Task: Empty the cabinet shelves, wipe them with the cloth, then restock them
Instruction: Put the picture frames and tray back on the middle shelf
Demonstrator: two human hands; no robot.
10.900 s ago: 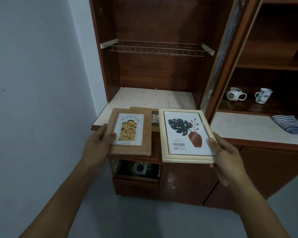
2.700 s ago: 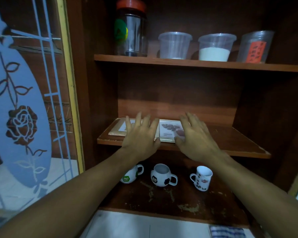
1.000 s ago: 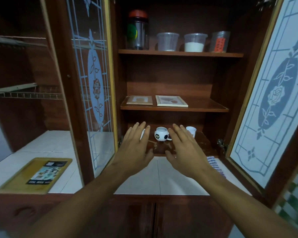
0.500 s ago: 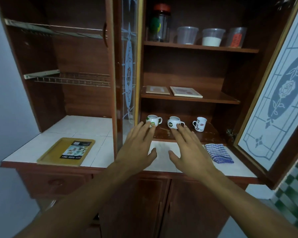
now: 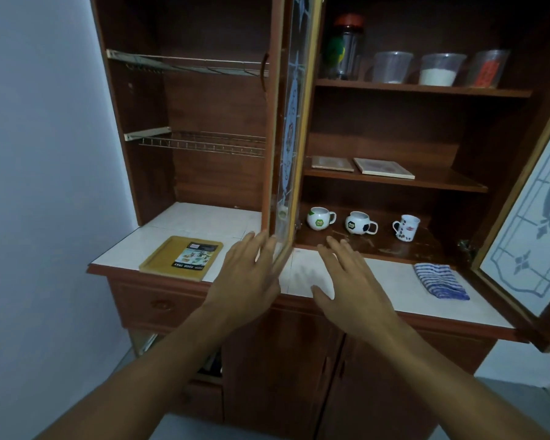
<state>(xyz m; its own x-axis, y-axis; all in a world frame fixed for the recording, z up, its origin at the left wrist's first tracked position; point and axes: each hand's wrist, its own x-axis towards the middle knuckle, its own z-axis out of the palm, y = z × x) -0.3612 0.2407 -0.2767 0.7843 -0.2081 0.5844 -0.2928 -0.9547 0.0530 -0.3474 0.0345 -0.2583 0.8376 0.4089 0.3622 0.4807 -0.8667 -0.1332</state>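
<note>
Retreating from the mugs, left hand and right hand keep grips apart, empty.

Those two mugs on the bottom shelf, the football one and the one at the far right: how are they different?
The football mug is round-bellied; the far-right mug is straight-sided. The football mug bears black patches, the far-right mug small dark marks. The football mug's handle points right, the far-right mug's left. Both are white, upright, on the bottom shelf.
</note>
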